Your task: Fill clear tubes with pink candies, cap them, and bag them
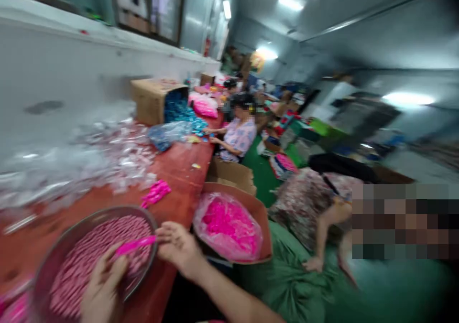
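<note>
We have both hands over the metal bowl (53, 261) at the near end of the red bench (179, 170). Our left hand (102, 289) and right hand (179, 249) share one pink strip (134, 245): fingers of each closed on an end, the strip stretched between them just above the bowl's right rim. Under the fingers the bowl is packed with pale pink pieces (89, 261), too blurred to tell apart. Beyond the fingers, further up the bench, a small loose bunch of pink strips (156, 192) lies on bare wood, and past that a wide heap of clear plastic wrappers (89, 156) crowds the wall side. Right of our right fingers, off the bench edge, an open carton (261, 218) holds a clear bag of bright pink pieces (229, 225); it sits close against our right wrist. Far beyond the fingers a tipped cardboard box (150, 98) spills blue pieces (181, 110) onto the bench, next to a bag of more blue stock (168, 134). A seated co-worker in a patterned top (238, 136) works at that far end. To the right of our hands another person in a floral garment (308, 199) sits on green cloth (304, 285), well apart from the bowl. The whole view is motion-blurred.
</note>
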The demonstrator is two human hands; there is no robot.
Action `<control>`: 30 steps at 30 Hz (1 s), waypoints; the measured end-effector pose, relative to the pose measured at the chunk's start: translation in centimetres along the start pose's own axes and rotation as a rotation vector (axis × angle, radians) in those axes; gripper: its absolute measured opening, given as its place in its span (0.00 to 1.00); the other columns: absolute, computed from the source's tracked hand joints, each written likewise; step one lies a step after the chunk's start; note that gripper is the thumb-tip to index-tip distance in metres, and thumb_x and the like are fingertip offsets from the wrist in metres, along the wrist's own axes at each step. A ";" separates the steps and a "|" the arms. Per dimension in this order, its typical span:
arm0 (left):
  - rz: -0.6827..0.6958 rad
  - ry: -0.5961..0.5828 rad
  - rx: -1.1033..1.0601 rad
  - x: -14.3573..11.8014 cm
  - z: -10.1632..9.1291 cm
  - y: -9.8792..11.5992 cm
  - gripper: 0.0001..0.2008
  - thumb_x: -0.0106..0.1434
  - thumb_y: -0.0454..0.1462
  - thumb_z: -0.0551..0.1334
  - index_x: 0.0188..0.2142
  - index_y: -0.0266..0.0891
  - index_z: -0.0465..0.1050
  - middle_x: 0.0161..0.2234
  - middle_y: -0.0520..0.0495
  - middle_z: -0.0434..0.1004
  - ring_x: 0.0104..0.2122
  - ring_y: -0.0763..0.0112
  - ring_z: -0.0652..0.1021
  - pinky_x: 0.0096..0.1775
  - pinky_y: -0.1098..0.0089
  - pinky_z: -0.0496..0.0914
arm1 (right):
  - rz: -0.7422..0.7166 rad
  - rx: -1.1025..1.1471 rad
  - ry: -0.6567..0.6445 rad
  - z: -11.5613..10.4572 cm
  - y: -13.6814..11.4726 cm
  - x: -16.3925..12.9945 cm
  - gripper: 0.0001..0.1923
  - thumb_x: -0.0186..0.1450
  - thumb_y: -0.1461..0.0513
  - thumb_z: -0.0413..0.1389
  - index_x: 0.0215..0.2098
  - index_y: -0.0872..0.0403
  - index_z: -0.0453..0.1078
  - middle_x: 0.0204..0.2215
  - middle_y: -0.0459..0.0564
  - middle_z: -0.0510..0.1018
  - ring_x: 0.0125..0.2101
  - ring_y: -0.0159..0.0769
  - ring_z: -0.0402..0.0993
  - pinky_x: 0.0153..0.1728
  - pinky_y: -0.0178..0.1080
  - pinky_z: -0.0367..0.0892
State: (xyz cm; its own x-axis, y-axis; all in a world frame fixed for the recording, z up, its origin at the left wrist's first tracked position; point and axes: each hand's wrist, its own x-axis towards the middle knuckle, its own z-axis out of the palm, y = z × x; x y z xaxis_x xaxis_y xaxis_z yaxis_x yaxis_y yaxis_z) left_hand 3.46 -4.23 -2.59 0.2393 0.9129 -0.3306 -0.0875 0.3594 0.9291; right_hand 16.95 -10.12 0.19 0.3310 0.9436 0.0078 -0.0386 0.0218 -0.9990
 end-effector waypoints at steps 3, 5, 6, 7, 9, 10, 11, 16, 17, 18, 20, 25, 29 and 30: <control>-0.056 -0.057 -0.235 -1.6 -0.3 1.1 0.27 0.50 0.44 0.63 0.48 0.40 0.61 0.27 0.53 0.70 0.24 0.74 0.73 0.28 0.72 0.71 | 0.210 0.238 -0.050 -0.3 0.0 -0.6 0.16 0.58 0.57 0.55 0.43 0.55 0.66 0.36 0.50 0.74 0.35 0.34 0.72 0.38 0.40 0.67; -0.047 -0.100 -0.281 -1.9 -0.1 1.7 0.24 0.51 0.42 0.63 0.47 0.38 0.62 0.28 0.51 0.70 0.24 0.74 0.73 0.30 0.71 0.71 | 0.250 0.277 -0.055 -0.3 -0.1 -0.3 0.12 0.58 0.58 0.55 0.39 0.55 0.70 0.31 0.49 0.75 0.31 0.33 0.71 0.37 0.39 0.67; -0.019 -0.104 -0.299 -1.9 -0.1 1.9 0.23 0.51 0.41 0.62 0.46 0.38 0.62 0.29 0.51 0.70 0.25 0.74 0.73 0.31 0.71 0.71 | 0.264 0.303 -0.062 -0.2 -0.1 -0.1 0.11 0.58 0.58 0.55 0.37 0.55 0.71 0.30 0.49 0.75 0.31 0.33 0.71 0.36 0.39 0.67; 0.006 -0.114 -0.292 -1.9 -0.2 2.0 0.22 0.52 0.41 0.61 0.46 0.38 0.62 0.29 0.50 0.70 0.26 0.74 0.73 0.32 0.70 0.71 | 0.277 0.333 -0.075 0.0 -0.2 0.2 0.10 0.59 0.58 0.55 0.36 0.55 0.71 0.29 0.49 0.75 0.30 0.33 0.71 0.36 0.39 0.67; 0.069 -0.122 -0.237 -2.2 -0.6 2.0 0.19 0.55 0.41 0.59 0.46 0.37 0.63 0.30 0.49 0.70 0.27 0.73 0.73 0.32 0.70 0.71 | 0.309 0.400 -0.117 0.4 -0.2 0.7 0.09 0.59 0.58 0.54 0.35 0.55 0.71 0.30 0.49 0.75 0.32 0.34 0.70 0.37 0.40 0.67; 0.106 -0.126 -0.187 -2.4 -0.8 1.9 0.18 0.56 0.40 0.58 0.45 0.37 0.63 0.31 0.49 0.70 0.28 0.73 0.73 0.33 0.70 0.71 | 0.330 0.430 -0.143 0.7 -0.3 0.9 0.10 0.59 0.58 0.54 0.35 0.54 0.71 0.32 0.49 0.74 0.33 0.35 0.70 0.38 0.40 0.66; 0.150 -0.131 -0.125 -2.6 -1.1 1.9 0.16 0.57 0.40 0.57 0.45 0.37 0.64 0.32 0.48 0.71 0.29 0.72 0.73 0.34 0.70 0.70 | 0.360 0.453 -0.172 0.9 -0.3 1.2 0.10 0.59 0.56 0.53 0.35 0.54 0.71 0.34 0.49 0.74 0.35 0.35 0.70 0.38 0.41 0.66; 0.321 -0.136 0.162 -3.1 -1.8 2.5 0.17 0.60 0.37 0.54 0.49 0.41 0.63 0.44 0.45 0.71 0.42 0.66 0.72 0.44 0.67 0.66 | 0.628 0.452 -0.401 2.0 -0.6 2.5 0.19 0.57 0.52 0.53 0.43 0.54 0.67 0.38 0.52 0.73 0.37 0.38 0.70 0.37 0.42 0.66; 0.327 -0.129 0.191 -3.1 -1.8 2.7 0.18 0.60 0.36 0.54 0.51 0.42 0.61 0.45 0.46 0.71 0.43 0.66 0.72 0.45 0.67 0.66 | 0.680 0.459 -0.446 2.2 -0.7 2.7 0.19 0.57 0.53 0.53 0.43 0.54 0.67 0.37 0.52 0.73 0.36 0.37 0.70 0.36 0.42 0.66; 0.327 -0.118 0.211 -3.1 -1.8 2.9 0.20 0.60 0.36 0.53 0.52 0.42 0.59 0.45 0.46 0.71 0.44 0.66 0.72 0.45 0.66 0.66 | 0.726 0.481 -0.482 2.5 -0.7 3.0 0.18 0.57 0.54 0.53 0.42 0.55 0.67 0.35 0.51 0.74 0.34 0.36 0.70 0.35 0.41 0.66; 0.323 -0.082 0.233 -3.0 -1.6 3.1 0.20 0.61 0.36 0.53 0.54 0.43 0.57 0.44 0.47 0.72 0.43 0.67 0.72 0.46 0.67 0.65 | 0.796 0.567 -0.516 3.0 -0.5 3.6 0.14 0.56 0.57 0.53 0.38 0.56 0.69 0.31 0.48 0.74 0.30 0.33 0.70 0.33 0.38 0.66; 0.298 0.087 0.335 -2.2 -0.6 2.7 0.20 0.60 0.35 0.53 0.52 0.45 0.60 0.42 0.48 0.73 0.42 0.67 0.73 0.45 0.66 0.66 | 0.918 0.697 -0.445 3.7 0.7 5.4 0.07 0.53 0.62 0.53 0.30 0.57 0.69 0.25 0.44 0.74 0.24 0.28 0.68 0.29 0.33 0.66; 0.261 0.197 0.430 -1.4 0.5 1.4 0.18 0.59 0.35 0.54 0.50 0.46 0.63 0.44 0.49 0.73 0.43 0.67 0.73 0.46 0.66 0.66 | 1.052 0.734 -0.431 3.6 1.9 6.7 0.06 0.52 0.63 0.53 0.28 0.57 0.68 0.24 0.43 0.73 0.21 0.25 0.66 0.24 0.30 0.64; 0.249 0.209 0.431 -1.2 0.7 1.2 0.18 0.59 0.36 0.54 0.50 0.46 0.63 0.44 0.48 0.72 0.43 0.67 0.73 0.46 0.66 0.65 | 1.079 0.754 -0.456 3.5 2.1 6.9 0.06 0.52 0.63 0.53 0.28 0.57 0.68 0.23 0.43 0.73 0.21 0.25 0.66 0.25 0.30 0.65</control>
State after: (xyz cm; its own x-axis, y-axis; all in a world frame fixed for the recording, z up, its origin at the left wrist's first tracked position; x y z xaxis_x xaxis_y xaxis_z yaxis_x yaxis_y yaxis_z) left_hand 3.75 -5.08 -0.98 0.0609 0.9952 -0.0771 0.2979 0.0556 0.9530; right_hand 15.83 -2.43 -1.73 -0.5144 0.6282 -0.5837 -0.6166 -0.7440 -0.2574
